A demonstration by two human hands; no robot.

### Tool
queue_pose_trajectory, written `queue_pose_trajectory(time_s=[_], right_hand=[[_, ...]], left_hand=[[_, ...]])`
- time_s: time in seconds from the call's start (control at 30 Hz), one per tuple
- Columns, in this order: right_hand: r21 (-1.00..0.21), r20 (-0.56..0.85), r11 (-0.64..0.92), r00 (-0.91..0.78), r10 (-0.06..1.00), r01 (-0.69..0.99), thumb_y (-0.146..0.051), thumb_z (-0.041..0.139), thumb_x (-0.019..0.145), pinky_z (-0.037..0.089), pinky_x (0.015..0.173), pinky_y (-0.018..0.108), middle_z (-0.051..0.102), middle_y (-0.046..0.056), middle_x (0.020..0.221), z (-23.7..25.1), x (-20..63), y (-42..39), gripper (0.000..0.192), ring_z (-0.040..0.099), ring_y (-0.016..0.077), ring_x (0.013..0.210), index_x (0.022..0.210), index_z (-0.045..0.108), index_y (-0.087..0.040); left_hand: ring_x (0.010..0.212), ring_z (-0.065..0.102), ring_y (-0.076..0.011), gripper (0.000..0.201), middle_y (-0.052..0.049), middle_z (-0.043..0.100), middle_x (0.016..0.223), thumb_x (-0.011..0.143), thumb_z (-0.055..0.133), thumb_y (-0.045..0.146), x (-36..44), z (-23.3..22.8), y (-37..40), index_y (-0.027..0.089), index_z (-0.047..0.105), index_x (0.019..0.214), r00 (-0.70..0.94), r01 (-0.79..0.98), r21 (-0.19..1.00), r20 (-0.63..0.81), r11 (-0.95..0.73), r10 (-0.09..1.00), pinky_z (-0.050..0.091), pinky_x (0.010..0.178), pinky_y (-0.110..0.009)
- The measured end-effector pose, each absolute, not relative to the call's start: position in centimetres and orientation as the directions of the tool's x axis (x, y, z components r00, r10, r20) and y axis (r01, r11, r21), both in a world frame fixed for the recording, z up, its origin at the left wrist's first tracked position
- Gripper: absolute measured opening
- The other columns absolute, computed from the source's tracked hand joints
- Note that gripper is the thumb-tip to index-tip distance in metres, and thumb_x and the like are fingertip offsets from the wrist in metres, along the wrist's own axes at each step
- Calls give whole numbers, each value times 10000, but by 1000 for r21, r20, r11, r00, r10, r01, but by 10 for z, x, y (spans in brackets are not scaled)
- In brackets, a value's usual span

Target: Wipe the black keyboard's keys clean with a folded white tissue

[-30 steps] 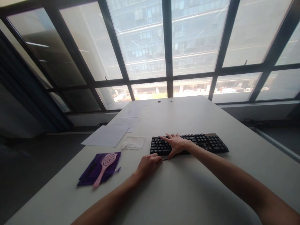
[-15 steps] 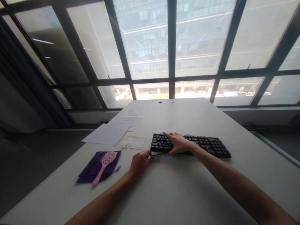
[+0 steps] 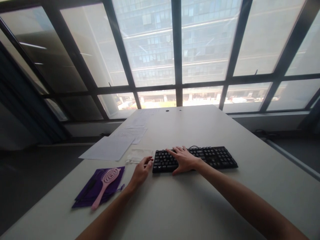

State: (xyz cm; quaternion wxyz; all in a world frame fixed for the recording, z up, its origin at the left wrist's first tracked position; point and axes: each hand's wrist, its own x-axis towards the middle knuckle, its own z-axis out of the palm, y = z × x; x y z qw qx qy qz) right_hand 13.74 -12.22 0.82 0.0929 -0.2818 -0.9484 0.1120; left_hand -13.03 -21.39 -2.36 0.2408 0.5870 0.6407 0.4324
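A black keyboard (image 3: 215,158) lies flat on the white table. My right hand (image 3: 185,159) rests on its left half with the fingers spread over the keys and the thumb near the front edge. Just off the keyboard's left end is my left hand (image 3: 141,171), its fingers loosely bent and apart, with nothing seen in them. A thin white cloth (image 3: 140,154) lies right behind the left hand. Part of a black cable (image 3: 194,146) loops out behind the keyboard.
Left of my left arm, a pink hairbrush (image 3: 106,183) lies on a purple drawstring pouch (image 3: 86,193). Several paper sheets (image 3: 106,148) run along the table's left edge. Tall windows (image 3: 152,43) stand beyond the far end of the white table (image 3: 190,125).
My left hand has let go of the cable at the keyboard's front and moved to its left end. The cable no longer shows in front. My right hand stays on the keys.
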Motion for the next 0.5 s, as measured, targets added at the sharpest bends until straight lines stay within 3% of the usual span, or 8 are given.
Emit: queue_pose_trajectory(time_s=[0.1, 0.17, 0.23, 0.37, 0.5], right_hand=[[-314, 210, 782, -764, 610, 538, -703, 699, 776, 181, 1192, 641, 276, 183, 1648, 5, 163, -119, 1087, 237, 421, 1508, 1630, 177, -278], [-374, 296, 710, -649, 701, 596, -609, 530, 946, 252, 1201, 546, 357, 157, 1620, 6, 188, -109, 815, 311, 343, 1496, 1614, 246, -238], [-431, 294, 587, -508, 810, 685, -509, 366, 1035, 331, 1169, 478, 486, 168, 1535, 8, 212, -93, 642, 432, 305, 1430, 1582, 324, -177], [-429, 143, 500, -489, 860, 753, -455, 239, 1068, 427, 1076, 425, 650, 152, 1363, 17, 229, -60, 558, 578, 292, 1284, 1423, 552, -159], [-416, 59, 571, -605, 794, 708, -496, 268, 1061, 495, 958, 362, 757, 105, 1148, 22, 217, -44, 564, 677, 264, 1076, 1094, 744, -195]], left_hand=[[1061, 703, -291, 542, -150, 709, 1212, 902, 472, 531, -121, -25, -217, 140, 636, 1240, -170, 586, 808, 191, -57, 967, 553, 947, -430], [1092, 690, -302, 588, -168, 692, 1232, 931, 443, 538, -116, -26, -218, 121, 596, 1316, -174, 621, 782, 200, -50, 964, 539, 977, -465], [1249, 608, -335, 644, -197, 617, 1358, 933, 472, 555, -112, -26, -219, 113, 536, 1397, -152, 685, 722, 275, -100, 949, 479, 1064, -515], [1510, 280, -391, 904, -184, 267, 1649, 799, 726, 584, -99, -28, -220, 211, 380, 1546, 30, 817, 523, 379, -241, 925, 310, 1192, -582], [1534, 194, -416, 1071, -186, 111, 1689, 695, 846, 519, -88, -35, -220, 234, 321, 1583, 153, 867, 404, 343, -293, 927, 302, 1205, -571]])
